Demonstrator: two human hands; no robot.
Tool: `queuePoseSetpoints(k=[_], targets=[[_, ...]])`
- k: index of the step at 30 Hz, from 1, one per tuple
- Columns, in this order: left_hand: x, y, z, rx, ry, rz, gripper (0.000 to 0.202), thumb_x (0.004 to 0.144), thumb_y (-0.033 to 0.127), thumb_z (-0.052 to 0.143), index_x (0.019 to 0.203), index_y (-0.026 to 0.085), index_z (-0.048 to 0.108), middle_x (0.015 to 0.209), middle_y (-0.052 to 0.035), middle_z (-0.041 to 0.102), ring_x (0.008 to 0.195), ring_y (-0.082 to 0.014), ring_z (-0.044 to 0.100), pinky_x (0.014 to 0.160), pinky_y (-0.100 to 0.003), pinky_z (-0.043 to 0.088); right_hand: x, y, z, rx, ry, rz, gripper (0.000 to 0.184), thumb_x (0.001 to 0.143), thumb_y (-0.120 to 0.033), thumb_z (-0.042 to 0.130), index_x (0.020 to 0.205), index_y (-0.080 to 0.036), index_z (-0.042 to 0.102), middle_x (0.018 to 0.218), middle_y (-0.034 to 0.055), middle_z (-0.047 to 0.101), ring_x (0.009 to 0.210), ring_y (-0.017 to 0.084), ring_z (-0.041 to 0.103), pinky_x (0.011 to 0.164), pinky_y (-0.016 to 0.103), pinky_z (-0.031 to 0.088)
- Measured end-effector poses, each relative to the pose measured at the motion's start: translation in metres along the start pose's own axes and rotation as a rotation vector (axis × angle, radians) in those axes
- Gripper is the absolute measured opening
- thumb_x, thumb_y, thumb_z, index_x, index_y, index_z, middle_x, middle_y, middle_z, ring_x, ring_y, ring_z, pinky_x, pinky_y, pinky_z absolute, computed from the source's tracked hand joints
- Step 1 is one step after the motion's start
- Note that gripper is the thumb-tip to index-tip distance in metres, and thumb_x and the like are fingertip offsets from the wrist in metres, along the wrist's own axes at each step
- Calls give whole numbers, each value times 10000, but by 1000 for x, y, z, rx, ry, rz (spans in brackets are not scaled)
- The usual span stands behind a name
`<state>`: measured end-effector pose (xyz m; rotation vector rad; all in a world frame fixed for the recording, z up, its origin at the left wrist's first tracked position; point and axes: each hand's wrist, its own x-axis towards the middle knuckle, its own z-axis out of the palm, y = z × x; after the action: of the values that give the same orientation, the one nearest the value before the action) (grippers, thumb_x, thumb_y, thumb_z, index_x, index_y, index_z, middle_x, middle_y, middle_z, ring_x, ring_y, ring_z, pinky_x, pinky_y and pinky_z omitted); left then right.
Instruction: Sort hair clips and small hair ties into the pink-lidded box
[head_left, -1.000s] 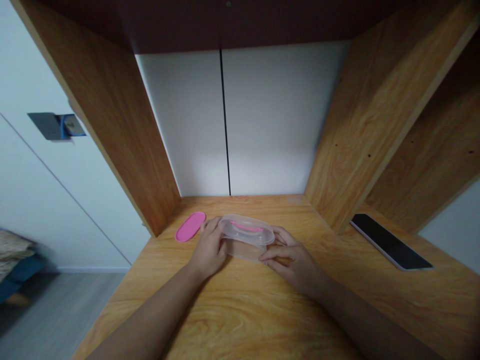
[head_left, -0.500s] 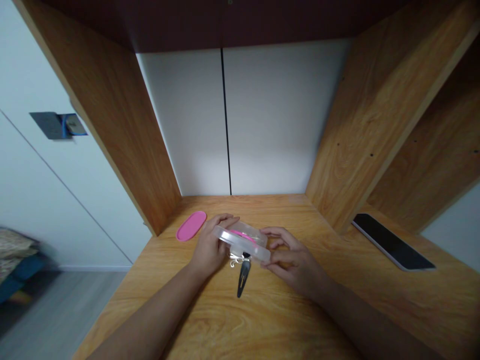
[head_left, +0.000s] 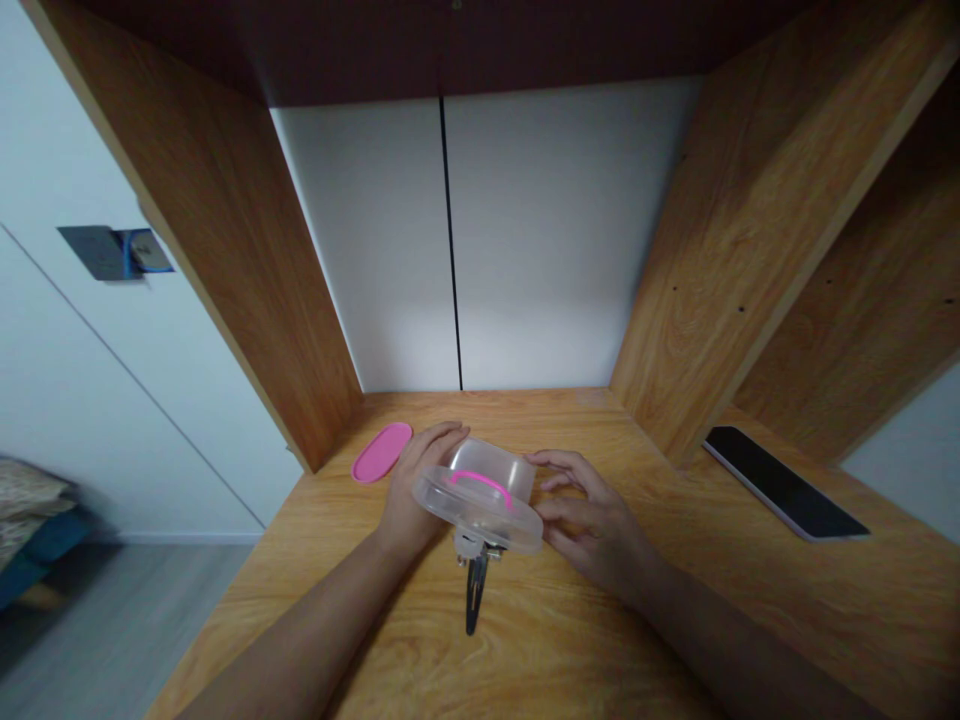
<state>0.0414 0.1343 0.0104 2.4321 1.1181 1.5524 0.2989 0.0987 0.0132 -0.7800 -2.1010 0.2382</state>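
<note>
A clear oval plastic box [head_left: 480, 492] is tipped with its open mouth toward me above the wooden desk [head_left: 570, 640]. My left hand [head_left: 415, 478] wraps round its left end and my right hand [head_left: 589, 522] presses on its right side. A pink curved piece [head_left: 480, 485] shows inside the box. A dark hair clip [head_left: 474, 595] lies on the desk just below the box mouth, with a small pale item [head_left: 471, 546] at its upper end. The pink oval lid [head_left: 382, 452] lies flat to the left of my left hand.
A dark flat phone [head_left: 784, 483] lies on the desk at the right. Wooden side panels [head_left: 247, 260] rise on both sides of a white back wall [head_left: 480, 250]. To the left the desk edge drops to a grey floor [head_left: 90, 640].
The box went from lying flat on the desk to being lifted and tipped toward me. The hair clip and a small pale item came out of it onto the desk.
</note>
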Motion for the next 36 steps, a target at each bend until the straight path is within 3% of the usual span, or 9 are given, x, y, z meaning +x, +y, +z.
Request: queuePoseSetpoints(k=[4, 10, 13, 17, 24, 32, 36], targets=[[1, -2, 0, -35, -14, -10, 446, 906, 242, 603, 1347, 227, 544, 1351, -121, 584, 1291, -262, 522, 1112, -453, 422, 2, 0, 0, 20, 43, -13, 184, 882, -108, 623, 915, -269, 706, 1371, 68, 471, 1195, 243, 561, 930, 392, 544], [-2, -4, -1, -100, -70, -11, 564, 882, 321, 620, 1412, 180, 487, 1452, -155, 516, 1324, -306, 495, 1123, -498, 394, 3, 3, -2, 59, 90, 161, 277, 916, -174, 590, 1165, -293, 622, 1321, 91, 524, 1244, 256, 539, 1048, 461, 476], [-2, -1, -2, -152, -121, -43, 425, 930, 325, 559, 1329, 181, 574, 1363, -143, 601, 1240, -290, 563, 1065, -467, 437, 4, 6, -3, 102, 88, 240, 235, 965, -243, 526, 1187, -272, 598, 1302, 98, 548, 1224, 250, 549, 1003, 435, 512], [-1, 1, -3, -127, -94, -127, 332, 991, 339, 468, 1215, 191, 663, 1234, -119, 679, 1110, -265, 623, 974, -428, 474, 5, 11, 0, 184, 111, 359, 247, 999, -336, 474, 1195, -237, 586, 1270, 110, 591, 1174, 244, 593, 971, 405, 537], [-1, -3, 1, -51, 18, -271, 348, 971, 333, 529, 1275, 178, 598, 1125, -101, 706, 1044, -234, 643, 931, -398, 498, 5, 20, 1, 187, 110, 505, 309, 1012, -426, 433, 1206, -236, 581, 1218, 94, 674, 1114, 243, 654, 986, 419, 520], [2, 5, 2, 45, -201, -56, 166, 942, 235, 541, 1033, 191, 672, 973, -82, 706, 950, -243, 631, 870, -414, 489, 0, 27, 3, 139, 72, 538, 375, 1005, -442, 441, 1286, -231, 572, 1296, 104, 659, 1182, 267, 631, 1037, 473, 488], [3, 8, 1, 67, -199, -44, 150, 903, 243, 601, 1029, 184, 657, 1009, -89, 646, 988, -244, 594, 879, -396, 486, -1, 31, 3, 74, 115, 578, 373, 983, -457, 486, 1258, -226, 589, 1283, 105, 666, 1187, 275, 633, 1046, 486, 483]])
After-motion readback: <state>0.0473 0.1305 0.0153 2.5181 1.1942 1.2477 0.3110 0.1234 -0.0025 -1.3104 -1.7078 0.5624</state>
